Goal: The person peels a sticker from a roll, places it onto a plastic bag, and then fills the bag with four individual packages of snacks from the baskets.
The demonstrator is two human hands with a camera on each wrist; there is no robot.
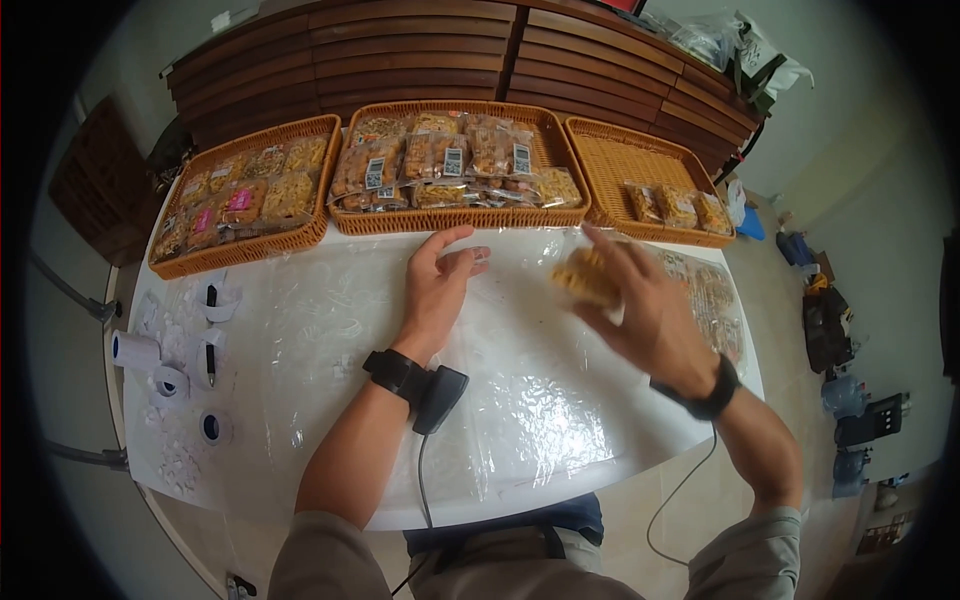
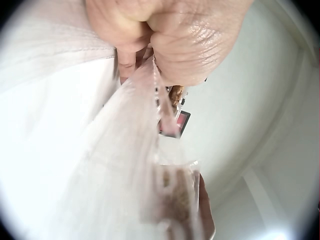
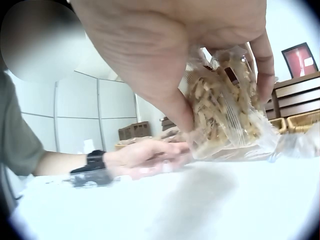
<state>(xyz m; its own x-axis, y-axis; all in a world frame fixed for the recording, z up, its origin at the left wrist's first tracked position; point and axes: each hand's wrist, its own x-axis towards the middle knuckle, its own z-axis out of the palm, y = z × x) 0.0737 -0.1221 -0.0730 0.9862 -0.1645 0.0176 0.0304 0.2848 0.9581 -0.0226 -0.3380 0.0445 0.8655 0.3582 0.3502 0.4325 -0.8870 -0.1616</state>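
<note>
My right hand (image 1: pixel 655 315) grips a clear packet of yellowish snack pieces (image 1: pixel 583 277) above the right half of the table, blurred in the head view. In the right wrist view, thumb and fingers hold the packet (image 3: pixel 220 107) from both sides. My left hand (image 1: pixel 437 290) is at mid-table, below the middle basket, its fingers bent. Clear plastic film (image 2: pixel 125 125) narrows to a point between the fingers of the left hand (image 2: pixel 175 35), which appear to pinch it. Behind the film, a blurred packet (image 2: pixel 175 195) shows.
Three wicker baskets (image 1: pixel 455 218) line the table's far edge, all holding packets, the right one only several. More packets (image 1: pixel 712 300) lie at the table's right edge. Tape rolls (image 1: pixel 215 427), pens and paper scraps lie on the left. Clear film (image 1: pixel 330 370) covers much of the tabletop.
</note>
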